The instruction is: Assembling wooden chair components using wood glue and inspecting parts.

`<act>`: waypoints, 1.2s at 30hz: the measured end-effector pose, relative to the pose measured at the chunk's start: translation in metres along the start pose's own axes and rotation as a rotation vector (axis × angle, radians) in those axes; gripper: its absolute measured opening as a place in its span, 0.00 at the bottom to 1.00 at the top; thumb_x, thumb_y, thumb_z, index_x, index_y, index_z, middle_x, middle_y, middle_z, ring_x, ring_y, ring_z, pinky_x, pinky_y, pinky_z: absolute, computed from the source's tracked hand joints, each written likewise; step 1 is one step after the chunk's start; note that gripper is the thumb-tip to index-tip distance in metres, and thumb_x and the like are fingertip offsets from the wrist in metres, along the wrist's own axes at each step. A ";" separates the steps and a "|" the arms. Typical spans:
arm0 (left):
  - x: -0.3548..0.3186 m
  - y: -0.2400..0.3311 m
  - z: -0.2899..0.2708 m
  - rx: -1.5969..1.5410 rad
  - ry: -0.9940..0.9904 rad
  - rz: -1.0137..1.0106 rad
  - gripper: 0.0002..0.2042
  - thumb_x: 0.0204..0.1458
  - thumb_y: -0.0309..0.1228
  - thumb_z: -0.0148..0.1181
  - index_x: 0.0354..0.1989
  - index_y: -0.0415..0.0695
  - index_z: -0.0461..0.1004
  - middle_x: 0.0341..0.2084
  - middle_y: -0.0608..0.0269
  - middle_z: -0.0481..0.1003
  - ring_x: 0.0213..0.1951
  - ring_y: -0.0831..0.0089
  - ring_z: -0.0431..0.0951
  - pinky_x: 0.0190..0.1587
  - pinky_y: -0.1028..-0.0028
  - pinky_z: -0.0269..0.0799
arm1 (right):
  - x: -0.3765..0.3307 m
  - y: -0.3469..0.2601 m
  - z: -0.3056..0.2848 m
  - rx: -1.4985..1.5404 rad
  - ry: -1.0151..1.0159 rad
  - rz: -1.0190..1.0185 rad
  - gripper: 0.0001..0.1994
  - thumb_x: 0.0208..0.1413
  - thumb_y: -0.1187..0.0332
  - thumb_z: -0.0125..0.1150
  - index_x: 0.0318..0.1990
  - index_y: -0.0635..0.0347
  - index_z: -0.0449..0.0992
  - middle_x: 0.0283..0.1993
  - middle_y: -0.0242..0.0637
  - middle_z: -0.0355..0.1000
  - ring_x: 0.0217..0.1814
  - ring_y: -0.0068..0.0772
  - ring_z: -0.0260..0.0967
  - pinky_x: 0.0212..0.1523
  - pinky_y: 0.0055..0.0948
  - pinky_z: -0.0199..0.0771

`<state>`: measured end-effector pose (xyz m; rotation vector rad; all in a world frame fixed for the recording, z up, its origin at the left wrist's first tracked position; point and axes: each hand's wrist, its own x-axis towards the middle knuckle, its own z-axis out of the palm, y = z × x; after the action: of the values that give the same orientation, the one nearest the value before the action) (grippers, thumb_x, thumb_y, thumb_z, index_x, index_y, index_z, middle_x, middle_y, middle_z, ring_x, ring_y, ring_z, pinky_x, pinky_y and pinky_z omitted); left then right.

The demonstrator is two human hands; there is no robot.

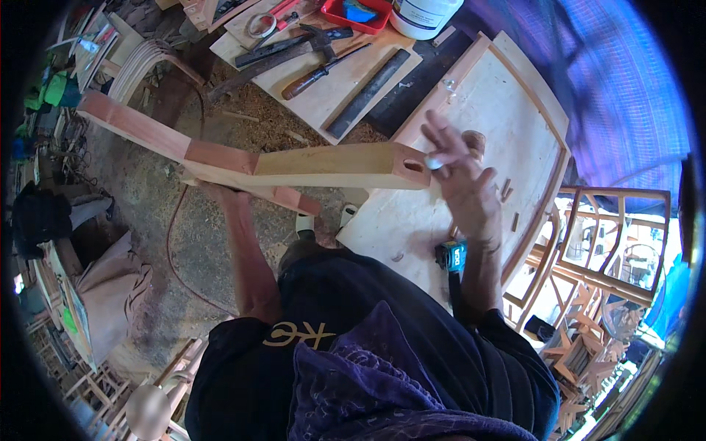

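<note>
A long, angled wooden frame piece (323,167) stretches across in front of me, made of joined reddish and pale lengths. My left hand (224,195) grips it from below near the joint; most of its fingers are hidden under the wood. At the right end is an oval mortise hole (413,166). Close beside that end, my right hand (471,192) is raised with its fingers apart and slightly blurred. Something white, which I cannot identify, shows at one fingertip. A brown rounded thing (474,141) stands just behind those fingers, partly covered.
A pale panel (412,220) on the right bears small wooden pegs (507,189) and a teal-and-black battery tool (451,256). Beyond lie a hammer (318,44), a wooden-handled tool (305,82), a dark bar (368,93), a red tray (381,20) and a white bucket (426,16). Wooden frames (616,275) stand right.
</note>
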<state>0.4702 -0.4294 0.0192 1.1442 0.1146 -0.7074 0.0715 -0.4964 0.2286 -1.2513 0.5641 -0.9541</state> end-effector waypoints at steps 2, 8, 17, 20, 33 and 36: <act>0.013 -0.005 -0.010 -0.077 -0.029 -0.041 0.37 0.60 0.67 0.28 0.69 0.53 0.53 0.64 0.58 0.61 0.63 0.55 0.65 0.62 0.51 0.67 | -0.007 0.009 0.012 -0.011 -0.002 0.027 0.37 0.61 0.32 0.38 0.56 0.55 0.75 0.76 0.44 0.46 0.78 0.45 0.39 0.72 0.51 0.44; 0.033 -0.013 -0.023 -0.127 -0.055 -0.013 0.40 0.58 0.69 0.27 0.70 0.54 0.52 0.66 0.58 0.58 0.64 0.52 0.63 0.63 0.49 0.64 | -0.011 0.012 0.025 -0.081 0.024 0.070 0.37 0.60 0.32 0.40 0.62 0.52 0.72 0.76 0.44 0.46 0.79 0.44 0.37 0.73 0.52 0.40; 0.002 0.002 -0.007 -0.116 -0.011 -0.059 0.42 0.56 0.72 0.25 0.72 0.56 0.50 0.67 0.55 0.57 0.67 0.52 0.60 0.66 0.48 0.61 | -0.018 -0.022 0.028 -0.860 -0.041 -0.047 0.27 0.62 0.49 0.55 0.66 0.45 0.68 0.76 0.46 0.46 0.77 0.50 0.43 0.73 0.50 0.45; 0.009 -0.006 -0.004 -0.109 0.038 -0.077 0.42 0.56 0.71 0.25 0.71 0.55 0.52 0.67 0.55 0.58 0.66 0.52 0.61 0.65 0.47 0.62 | -0.018 -0.035 0.026 -1.208 -0.049 -0.133 0.25 0.58 0.56 0.62 0.64 0.43 0.71 0.74 0.47 0.49 0.75 0.52 0.47 0.72 0.50 0.50; 0.026 -0.049 -0.031 0.010 -0.151 0.068 0.41 0.54 0.68 0.39 0.66 0.48 0.57 0.61 0.54 0.64 0.58 0.54 0.70 0.59 0.50 0.69 | -0.039 -0.055 0.007 -1.241 0.016 -0.202 0.14 0.47 0.66 0.71 0.43 0.56 0.81 0.66 0.45 0.63 0.68 0.52 0.60 0.62 0.46 0.67; 0.022 -0.041 -0.053 -0.006 -0.233 -0.066 0.41 0.54 0.69 0.39 0.66 0.48 0.57 0.61 0.54 0.64 0.59 0.54 0.69 0.60 0.49 0.69 | -0.056 -0.046 -0.007 -1.154 0.074 -0.137 0.09 0.51 0.66 0.70 0.31 0.62 0.78 0.59 0.45 0.69 0.61 0.50 0.67 0.57 0.45 0.71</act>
<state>0.4787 -0.4028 -0.0456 1.0479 -0.0426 -0.8934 0.0233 -0.4542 0.2631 -2.2961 1.1813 -0.7732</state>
